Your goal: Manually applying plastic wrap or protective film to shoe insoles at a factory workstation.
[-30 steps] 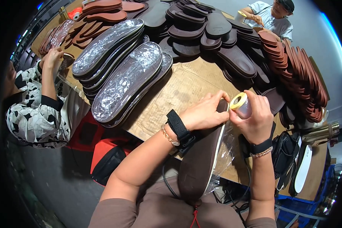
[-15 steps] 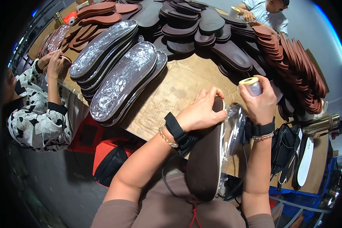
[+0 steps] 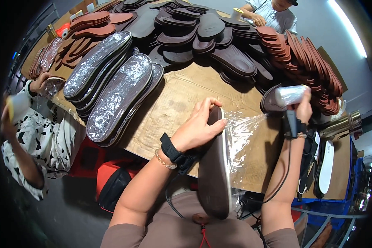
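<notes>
Film (image 3: 240, 138) taut, brown sole (image 3: 213, 177) seemingly unfinished!
Left hand (image 3: 198, 128) clamped on it at the bench (image 3: 173, 99) edge, right hand (image 3: 304, 108) round the roll (image 3: 288, 95); wrapped soles (image 3: 120, 97) stacked left, bare dark soles (image 3: 235, 60) remain beyond.

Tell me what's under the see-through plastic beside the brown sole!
Through the plastic you can see the brown tabletop. White glare hides some bits, and the brown sole in the left hand covers what's beneath it.

Tan worktable (image 3: 178, 97) — film-wrapped soles (image 3: 122, 93) at left, dark soles (image 3: 211, 27) heaped behind, reddish-brown soles (image 3: 318, 70) stacked at right
</notes>
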The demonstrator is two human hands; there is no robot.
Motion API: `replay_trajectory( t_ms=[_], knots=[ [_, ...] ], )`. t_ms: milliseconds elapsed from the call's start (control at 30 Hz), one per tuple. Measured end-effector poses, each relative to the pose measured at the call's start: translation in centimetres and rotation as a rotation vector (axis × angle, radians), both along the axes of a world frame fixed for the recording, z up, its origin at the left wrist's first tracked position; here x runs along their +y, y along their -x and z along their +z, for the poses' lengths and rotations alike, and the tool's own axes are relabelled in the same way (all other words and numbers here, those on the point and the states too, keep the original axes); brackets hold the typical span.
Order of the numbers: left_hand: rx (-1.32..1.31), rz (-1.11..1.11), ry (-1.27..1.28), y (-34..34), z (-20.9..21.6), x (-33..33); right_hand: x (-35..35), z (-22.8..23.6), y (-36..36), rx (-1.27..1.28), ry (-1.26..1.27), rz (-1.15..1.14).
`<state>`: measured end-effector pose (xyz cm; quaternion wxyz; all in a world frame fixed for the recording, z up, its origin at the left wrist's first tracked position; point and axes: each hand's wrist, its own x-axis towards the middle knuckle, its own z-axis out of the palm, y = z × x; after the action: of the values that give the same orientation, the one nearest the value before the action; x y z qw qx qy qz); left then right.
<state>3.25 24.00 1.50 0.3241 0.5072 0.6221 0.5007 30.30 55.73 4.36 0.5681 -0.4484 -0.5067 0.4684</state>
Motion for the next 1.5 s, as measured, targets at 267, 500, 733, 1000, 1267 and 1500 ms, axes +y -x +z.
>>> replay_trajectory(
  t_ms=[267,500,733,1000,1267,1500],
  knots=[
    [-0.081,0.017,-0.006,1.0,-0.7,-1.2,-5.2,7.6,-3.0,-1.053,-0.739,0.027],
    [-0.071,-0.002,-0.039,0.6,-0.2,-0.8,-8.5,4.8,-2.4,-1.902,-0.689,0.274],
    [-0.019,-0.054,0.042,0.5,1.6,-1.8,-13.5,7.0,2.7,-1.319,-0.955,0.49],
    [-0.079,-0.072,0.052,0.9,1.3,-1.6,-17.9,6.3,10.9,-0.789,-0.604,1.035],
    [-0.121,-0.086,0.057,1.2,0.6,-1.7,-17.5,5.9,12.7,-0.906,-0.592,1.162],
    [-0.128,-0.078,0.058,1.3,0.7,-1.6,-17.1,6.0,13.3,-0.925,-0.577,1.23]
  ],
)
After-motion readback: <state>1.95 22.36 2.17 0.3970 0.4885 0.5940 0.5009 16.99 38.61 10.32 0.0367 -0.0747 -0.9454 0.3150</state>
